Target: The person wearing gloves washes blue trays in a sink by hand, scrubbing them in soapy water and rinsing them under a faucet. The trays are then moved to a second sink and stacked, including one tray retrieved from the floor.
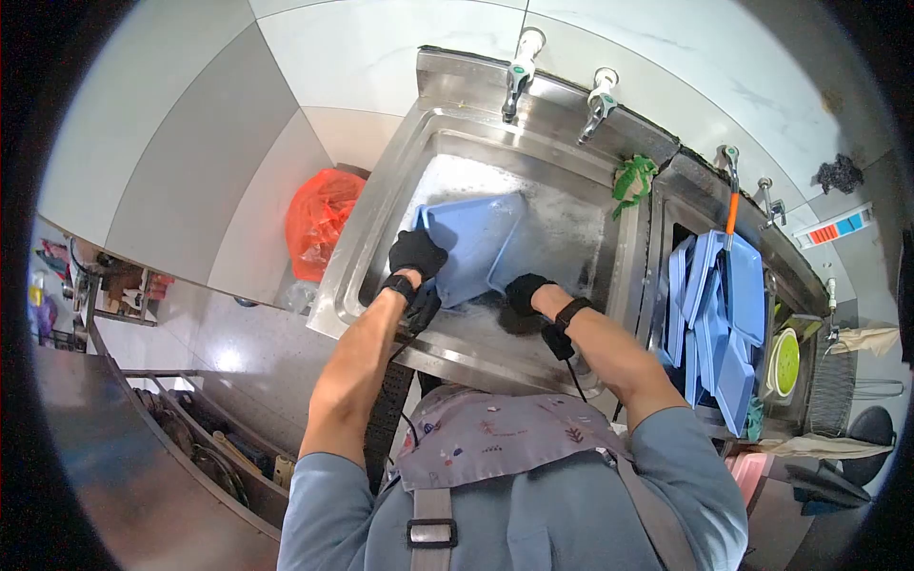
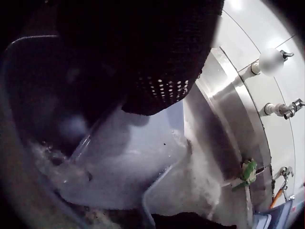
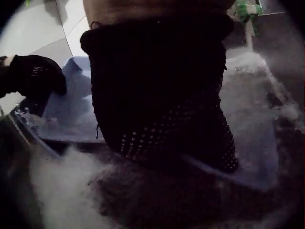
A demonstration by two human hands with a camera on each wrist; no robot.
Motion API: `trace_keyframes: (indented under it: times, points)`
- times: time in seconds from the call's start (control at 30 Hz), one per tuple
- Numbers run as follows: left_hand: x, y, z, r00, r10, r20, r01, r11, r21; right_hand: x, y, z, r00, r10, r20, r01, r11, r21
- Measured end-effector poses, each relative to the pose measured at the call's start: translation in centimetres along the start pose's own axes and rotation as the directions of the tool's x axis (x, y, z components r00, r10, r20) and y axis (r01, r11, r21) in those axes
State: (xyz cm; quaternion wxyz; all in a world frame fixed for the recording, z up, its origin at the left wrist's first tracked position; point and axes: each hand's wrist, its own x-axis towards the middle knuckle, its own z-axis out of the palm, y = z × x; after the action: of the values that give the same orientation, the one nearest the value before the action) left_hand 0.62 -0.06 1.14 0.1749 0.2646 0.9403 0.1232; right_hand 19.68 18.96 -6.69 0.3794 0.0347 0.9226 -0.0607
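Observation:
A blue plastic tray [image 1: 471,238] stands tilted out of the soapy water in a steel sink [image 1: 357,276]. My left hand [image 1: 417,255], in a black dotted glove, grips its left edge. Beside it a second blue tray [image 3: 259,167] lies mostly under the cloudy water, its rim showing in the right wrist view. My right hand [image 1: 526,293], gloved alike, holds that rim at the near side, its fingertips partly hidden by glove and water. In the left wrist view the dark glove covers much of the first tray.
Two taps [image 1: 519,76] rise behind the sink, and a green cloth [image 1: 633,181] lies on its right rim. The neighbouring basin holds several stacked blue trays [image 1: 719,324] and a green basket [image 1: 784,362]. An orange bag [image 1: 322,224] stands left.

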Motion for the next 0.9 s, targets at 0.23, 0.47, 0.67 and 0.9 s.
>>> trace_keyframes:
  times: [0.23,0.47,0.67,0.9]
  points:
    - [-0.7,0.9,-1.1,1.000,0.007,-0.027,-0.007,1.000,0.008,-2.3,0.2,-0.2,1.000,-0.006,-0.008,0.006,1.000,0.007]
    - [0.3,-0.4,0.4,0.996,0.052,-0.070,-0.052,0.999,0.008,-4.3,0.7,-2.2,0.983,-0.129,-0.132,0.145,0.982,0.123]
    - [-0.7,0.3,1.7,0.993,0.064,-0.099,-0.072,0.994,-0.084,-10.2,2.7,-8.8,0.966,-0.077,-0.247,0.258,0.357,0.898]
    - [-0.1,0.3,0.3,0.997,0.056,0.060,-0.051,0.995,-0.081,-16.0,10.4,-9.9,0.842,0.092,-0.531,0.509,0.191,0.839]
